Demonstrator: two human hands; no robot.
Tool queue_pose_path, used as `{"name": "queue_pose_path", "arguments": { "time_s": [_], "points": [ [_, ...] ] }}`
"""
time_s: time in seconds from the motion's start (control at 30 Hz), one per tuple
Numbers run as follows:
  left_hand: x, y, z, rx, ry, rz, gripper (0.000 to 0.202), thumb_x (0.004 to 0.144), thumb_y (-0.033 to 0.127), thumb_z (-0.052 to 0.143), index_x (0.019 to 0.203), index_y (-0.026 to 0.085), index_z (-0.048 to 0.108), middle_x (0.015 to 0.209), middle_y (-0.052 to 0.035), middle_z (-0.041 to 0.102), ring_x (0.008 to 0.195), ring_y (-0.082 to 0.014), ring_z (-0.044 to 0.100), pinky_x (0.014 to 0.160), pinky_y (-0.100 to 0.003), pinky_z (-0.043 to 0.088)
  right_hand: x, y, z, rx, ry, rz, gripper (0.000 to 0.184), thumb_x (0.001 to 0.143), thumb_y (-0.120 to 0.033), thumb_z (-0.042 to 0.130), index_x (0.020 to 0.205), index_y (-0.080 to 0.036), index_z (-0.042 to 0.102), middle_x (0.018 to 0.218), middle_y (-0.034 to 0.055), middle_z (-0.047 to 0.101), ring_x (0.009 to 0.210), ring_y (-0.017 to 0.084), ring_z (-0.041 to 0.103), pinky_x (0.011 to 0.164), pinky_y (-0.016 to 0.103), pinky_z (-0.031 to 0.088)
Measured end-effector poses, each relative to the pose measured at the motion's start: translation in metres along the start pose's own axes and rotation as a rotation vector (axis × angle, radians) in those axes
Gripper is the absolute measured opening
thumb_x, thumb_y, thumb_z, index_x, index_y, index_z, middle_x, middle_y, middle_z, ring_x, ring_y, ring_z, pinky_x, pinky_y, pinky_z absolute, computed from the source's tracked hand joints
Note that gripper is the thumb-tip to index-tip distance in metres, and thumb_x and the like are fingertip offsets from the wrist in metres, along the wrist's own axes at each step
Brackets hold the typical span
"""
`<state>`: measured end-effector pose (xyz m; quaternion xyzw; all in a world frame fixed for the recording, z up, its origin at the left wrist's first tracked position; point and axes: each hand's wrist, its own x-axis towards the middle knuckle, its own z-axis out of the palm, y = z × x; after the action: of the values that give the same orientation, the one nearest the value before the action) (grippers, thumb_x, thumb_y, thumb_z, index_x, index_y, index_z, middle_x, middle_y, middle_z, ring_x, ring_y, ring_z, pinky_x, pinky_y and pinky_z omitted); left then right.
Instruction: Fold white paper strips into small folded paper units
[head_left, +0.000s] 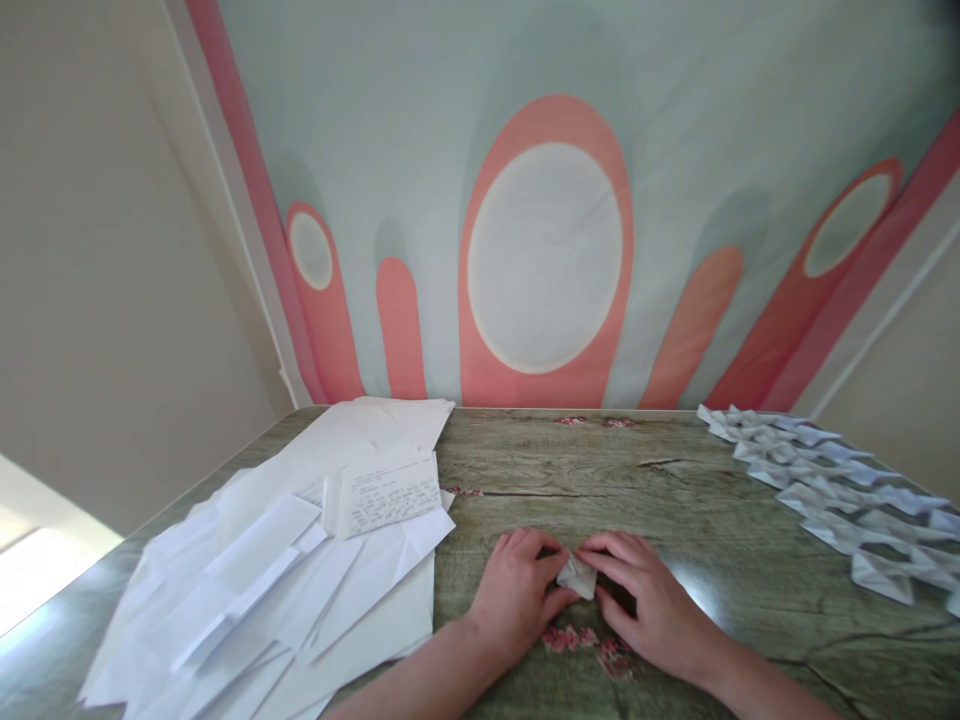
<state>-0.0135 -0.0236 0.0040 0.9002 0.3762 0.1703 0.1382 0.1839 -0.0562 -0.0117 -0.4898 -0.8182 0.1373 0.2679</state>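
Observation:
A small folded piece of white paper (577, 577) is held between my two hands, low over the near middle of the table. My left hand (517, 585) pinches its left side, thumb below and fingers above. On the other side, my right hand (645, 600) has its fingertips closed on the paper's upper right edge. Faint marks show on the paper, too small to read. Its underside is hidden.
Loose white sheets and folded strips (255, 580) spread over the table's left side, with a handwritten page (390, 495) on top. Rows of folded paper pieces (840, 490) lie at the right. The wood-patterned table (570, 470) meets a patterned backdrop (420, 130) behind.

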Motion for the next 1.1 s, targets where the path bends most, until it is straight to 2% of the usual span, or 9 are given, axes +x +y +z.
{"name": "queue_pose_path", "arguments": {
  "time_s": [0.1, 0.23, 0.4, 0.6, 0.7, 0.83, 1.1],
  "points": [
    [0.0, 0.002, -0.002, 0.048, -0.023, 0.012, 0.031, 0.079, 0.034, 0.064, 0.108, 0.025, 0.059, 0.107, -0.0021, 0.057, 0.099, -0.021, 0.049, 0.086, -0.033, 0.039, -0.002, 0.003, 0.0, 0.041, -0.004, 0.017, 0.043, 0.073, -0.009, 0.047, 0.111, -0.026, 0.059, 0.106, 0.0048, 0.057, 0.101, 0.022, 0.051, 0.09, 0.038, 0.039],
    [0.001, 0.003, -0.002, 0.081, -0.042, 0.019, 0.031, 0.079, 0.035, 0.064, 0.108, 0.025, 0.058, 0.108, -0.0016, 0.056, 0.1, -0.0205, 0.049, 0.085, -0.033, 0.04, -0.001, 0.011, 0.003, 0.169, 0.058, 0.121, 0.032, 0.079, -0.011, 0.042, 0.104, -0.021, 0.061, 0.106, 0.0067, 0.057, 0.102, 0.02, 0.052, 0.09, 0.035, 0.04],
    [0.0, 0.001, 0.002, 0.054, -0.01, 0.023, 0.033, 0.08, 0.034, 0.063, 0.111, 0.026, 0.057, 0.107, -0.0018, 0.057, 0.099, -0.021, 0.049, 0.084, -0.033, 0.041, 0.002, 0.016, 0.006, 0.223, 0.084, 0.161, 0.019, 0.085, -0.029, 0.049, 0.091, -0.022, 0.065, 0.1, 0.007, 0.058, 0.098, 0.022, 0.054, 0.087, 0.035, 0.042],
    [-0.002, 0.001, 0.006, -0.037, 0.058, 0.04, 0.039, 0.079, 0.029, 0.064, 0.117, 0.028, 0.054, 0.104, -0.0024, 0.058, 0.096, -0.0209, 0.051, 0.084, -0.034, 0.041, 0.003, 0.017, 0.008, 0.23, 0.09, 0.174, 0.012, 0.083, -0.029, 0.054, 0.08, -0.022, 0.062, 0.097, 0.0052, 0.058, 0.094, 0.02, 0.055, 0.084, 0.034, 0.042],
    [-0.002, 0.002, 0.006, -0.098, 0.108, 0.025, 0.029, 0.08, 0.023, 0.062, 0.109, 0.027, 0.059, 0.099, -0.0024, 0.059, 0.093, -0.0199, 0.052, 0.083, -0.033, 0.04, 0.002, 0.017, 0.007, 0.23, 0.085, 0.177, 0.013, 0.083, -0.03, 0.054, 0.074, -0.022, 0.06, 0.095, 0.0046, 0.058, 0.093, 0.02, 0.054, 0.083, 0.033, 0.042],
    [-0.001, 0.002, 0.005, -0.113, 0.141, -0.068, 0.005, 0.081, 0.024, 0.061, 0.085, 0.022, 0.064, 0.087, -0.0021, 0.06, 0.087, -0.0192, 0.052, 0.08, -0.032, 0.039, 0.002, 0.015, 0.007, 0.209, 0.074, 0.171, 0.013, 0.083, -0.029, 0.055, 0.073, -0.022, 0.06, 0.095, 0.0043, 0.057, 0.094, 0.02, 0.053, 0.084, 0.033, 0.041],
    [0.0, 0.002, 0.002, -0.097, 0.076, -0.166, 0.005, 0.077, 0.025, 0.065, 0.076, 0.021, 0.063, 0.083, -0.0004, 0.058, 0.087, -0.0193, 0.05, 0.078, -0.032, 0.035, 0.0, 0.012, 0.003, 0.183, 0.027, 0.18, 0.013, 0.082, -0.03, 0.057, 0.072, -0.022, 0.062, 0.088, 0.0029, 0.054, 0.089, 0.019, 0.052, 0.08, 0.031, 0.04]
  ]
}}
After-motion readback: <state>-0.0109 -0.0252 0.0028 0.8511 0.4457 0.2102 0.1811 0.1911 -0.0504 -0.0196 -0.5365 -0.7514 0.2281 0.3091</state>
